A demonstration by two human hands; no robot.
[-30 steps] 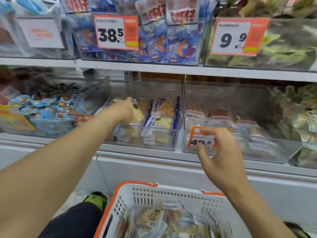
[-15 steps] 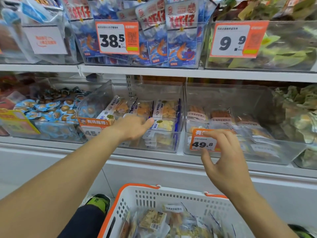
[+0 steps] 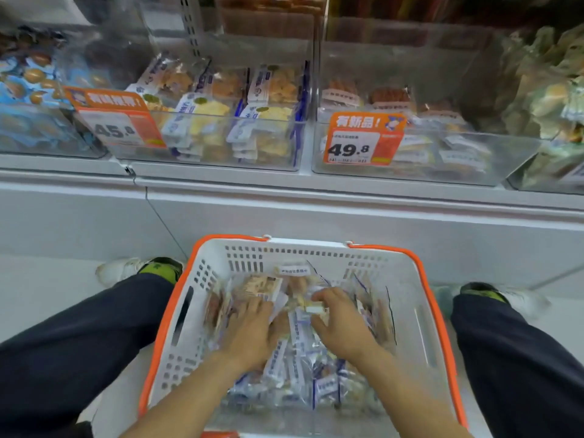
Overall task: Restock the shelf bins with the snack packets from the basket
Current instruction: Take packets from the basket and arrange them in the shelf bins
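Observation:
A white basket (image 3: 398,281) with an orange rim stands on the floor between my legs, holding several clear snack packets (image 3: 297,368) with blue-and-white labels. Both my hands are down inside it. My left hand (image 3: 252,330) lies on the packets with its fingers spread and fairly straight. Close beside it, my right hand (image 3: 343,322) curls its fingers and thumb round a small white-edged packet (image 3: 316,309). Above, a clear shelf bin (image 3: 221,156) with a 45.8 tag holds similar packets; a second clear bin (image 3: 448,169) carries a 49.8 tag.
A white shelf ledge (image 3: 316,188) runs across in front of the bins. More clear bins stand at the far left (image 3: 38,128) and far right (image 3: 550,128). My shoes (image 3: 158,268) and dark trouser legs flank the basket on the pale floor.
Both hands have come down from the shelf bins into the basket, and my view has tilted down from the shelves. The right hand now holds a packet.

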